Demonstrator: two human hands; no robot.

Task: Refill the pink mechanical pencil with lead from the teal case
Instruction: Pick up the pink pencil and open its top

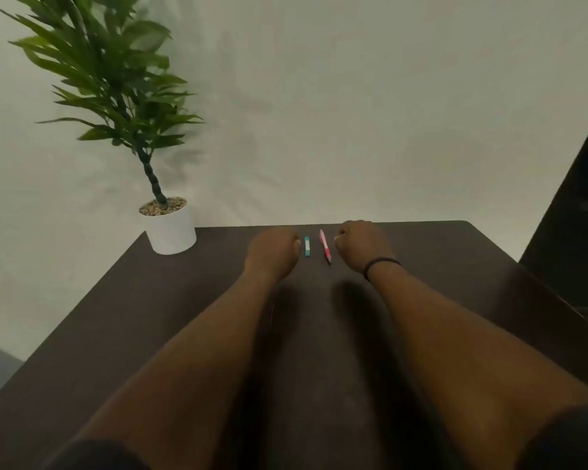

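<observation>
A teal lead case point(307, 246) is laid on a dark table point(157, 317), near its far edge, with a pale label along its face; no writing on that label can be read. Just to its right, apart from it, a pink mechanical pencil point(325, 246) is laid roughly parallel, its tip end turned toward the person. No brand can be made out on either.

The left hand point(274, 251) is held just left of the case, its fingers curled under into a loose fist, and nothing is gripped in it. The right hand point(362, 245) is held just right of the pencil, likewise curled, with nothing seen in its grasp. A dark band point(379, 265) is worn on the right wrist. Whether either hand rests on the table cannot be told.

A potted plant point(170, 228) in a white pot is set at the far left corner of the table, well apart from the case. Bare tabletop is seen between the forearms and out toward the left and right edges. A pale wall point(353, 113) is seen behind the far edge.
</observation>
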